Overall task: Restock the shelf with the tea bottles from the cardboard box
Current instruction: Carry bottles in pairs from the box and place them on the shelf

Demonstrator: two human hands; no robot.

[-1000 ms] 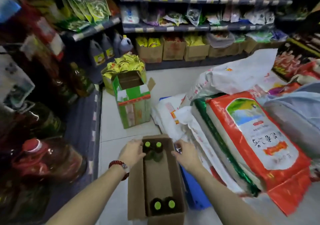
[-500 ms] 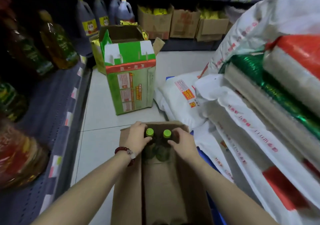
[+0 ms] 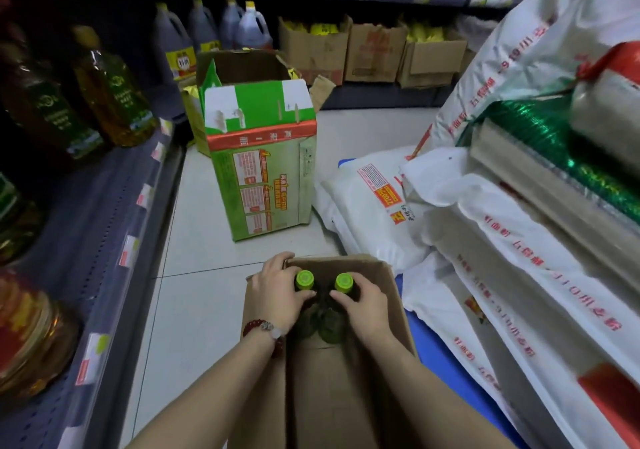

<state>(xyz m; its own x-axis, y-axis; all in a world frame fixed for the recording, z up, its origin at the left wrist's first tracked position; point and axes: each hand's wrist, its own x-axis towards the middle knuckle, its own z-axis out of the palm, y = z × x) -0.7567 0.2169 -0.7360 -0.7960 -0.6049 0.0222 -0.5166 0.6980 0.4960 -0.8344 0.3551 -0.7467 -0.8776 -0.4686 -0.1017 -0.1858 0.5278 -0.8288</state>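
An open brown cardboard box [image 3: 391, 296] stands on the floor right below me. Two dark tea bottles with green caps stand side by side at its far end. My left hand [image 3: 277, 293], with a red bead bracelet on the wrist, is wrapped around the left tea bottle [image 3: 304, 280]. My right hand [image 3: 363, 305] grips the right tea bottle [image 3: 344, 283]. Both bottles are upright and still inside the box. The near part of the box floor is bare cardboard.
A grey shelf [image 3: 104, 227] with price tags runs along the left, holding oil bottles [image 3: 114, 92]. A green and white carton [image 3: 263, 158] stands on the tiled floor ahead. Stacked white sacks [image 3: 502, 258] fill the right side. Brown cartons [image 3: 374, 54] line the far shelf.
My view dropped and moved closer to the box. Both hands went from the box rim onto the two far bottles and closed around them.
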